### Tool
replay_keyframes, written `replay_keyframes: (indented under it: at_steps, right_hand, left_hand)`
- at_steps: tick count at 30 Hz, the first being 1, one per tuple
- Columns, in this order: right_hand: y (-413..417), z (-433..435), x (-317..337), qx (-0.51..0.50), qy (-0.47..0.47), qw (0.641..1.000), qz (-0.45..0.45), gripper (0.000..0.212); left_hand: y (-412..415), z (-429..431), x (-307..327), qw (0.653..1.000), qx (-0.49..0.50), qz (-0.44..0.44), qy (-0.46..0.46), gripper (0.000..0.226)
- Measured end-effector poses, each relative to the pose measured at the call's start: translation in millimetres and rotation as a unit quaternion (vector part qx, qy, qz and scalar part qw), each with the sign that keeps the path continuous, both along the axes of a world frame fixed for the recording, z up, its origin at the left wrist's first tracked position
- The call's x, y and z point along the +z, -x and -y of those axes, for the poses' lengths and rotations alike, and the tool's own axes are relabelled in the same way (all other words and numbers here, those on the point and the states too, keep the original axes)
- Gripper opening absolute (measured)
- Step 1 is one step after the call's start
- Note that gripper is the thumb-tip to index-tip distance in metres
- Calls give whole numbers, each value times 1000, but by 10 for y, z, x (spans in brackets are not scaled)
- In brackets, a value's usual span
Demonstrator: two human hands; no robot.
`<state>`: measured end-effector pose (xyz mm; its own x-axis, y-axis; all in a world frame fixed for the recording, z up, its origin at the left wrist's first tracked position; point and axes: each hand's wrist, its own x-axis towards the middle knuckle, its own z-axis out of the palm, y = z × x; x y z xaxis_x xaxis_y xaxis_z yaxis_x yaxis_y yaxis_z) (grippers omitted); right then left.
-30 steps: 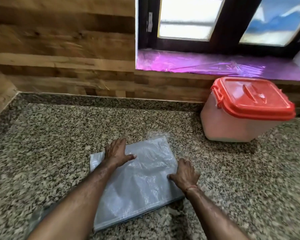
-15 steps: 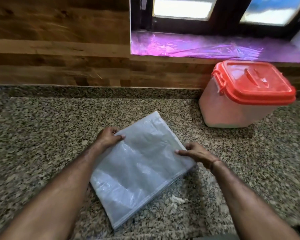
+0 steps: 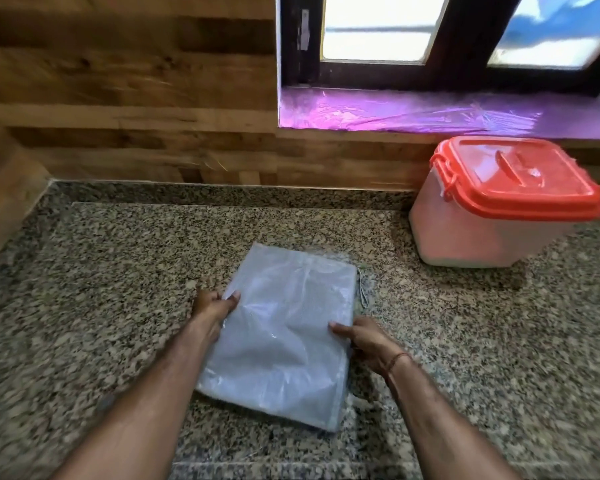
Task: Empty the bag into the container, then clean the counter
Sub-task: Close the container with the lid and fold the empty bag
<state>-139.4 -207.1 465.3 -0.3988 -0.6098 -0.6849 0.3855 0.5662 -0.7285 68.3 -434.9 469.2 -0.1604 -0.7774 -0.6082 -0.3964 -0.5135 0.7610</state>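
Observation:
A flat, folded grey woven bag (image 3: 284, 334) lies on the speckled granite counter (image 3: 101, 271), in front of me. My left hand (image 3: 212, 306) grips its left edge, thumb on top. My right hand (image 3: 359, 336) pinches its right edge, with a red thread around the wrist. A translucent container (image 3: 471, 237) with a shut red clip-on lid (image 3: 520, 181) stands at the back right, pale contents showing through its wall. A little white powder dusts the counter beside the bag's far right corner.
A wood-panelled wall (image 3: 136, 98) runs along the counter's back and left side. A window sill covered with purple film (image 3: 413, 112) sits above the container, under a dark window frame.
Both hands went from pressing flat on the bag to gripping its side edges. The bag has turned clockwise and now lies squarer to me.

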Motion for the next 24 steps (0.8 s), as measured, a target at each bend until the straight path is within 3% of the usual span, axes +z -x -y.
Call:
replay_keyframes:
  at_steps: [7, 9, 12, 14, 18, 24]
  right_hand:
    - [246, -66, 118, 27, -46, 991, -127, 30]
    - [343, -84, 243, 38, -31, 989, -142, 23]
    - [484, -55, 502, 79, -29, 984, -154, 22]
    - [577, 1, 651, 83, -7, 987, -136, 27]
    - [664, 73, 900, 22, 58, 998, -2, 26]
    - [730, 141, 1154, -23, 167, 986, 1, 42]
  left_hand:
    - [-208, -412, 156, 998, 66, -4, -25, 34]
    - [-258, -477, 282, 997, 70, 13, -12, 26]
    - [-314, -567, 508, 995, 63, 61, 43, 32]
    - [-290, -635, 650, 993, 66, 69, 73, 35]
    - [-185, -764, 909, 993, 95, -30, 63, 25]
    - [-153, -895, 1231, 981, 144, -98, 87, 40]
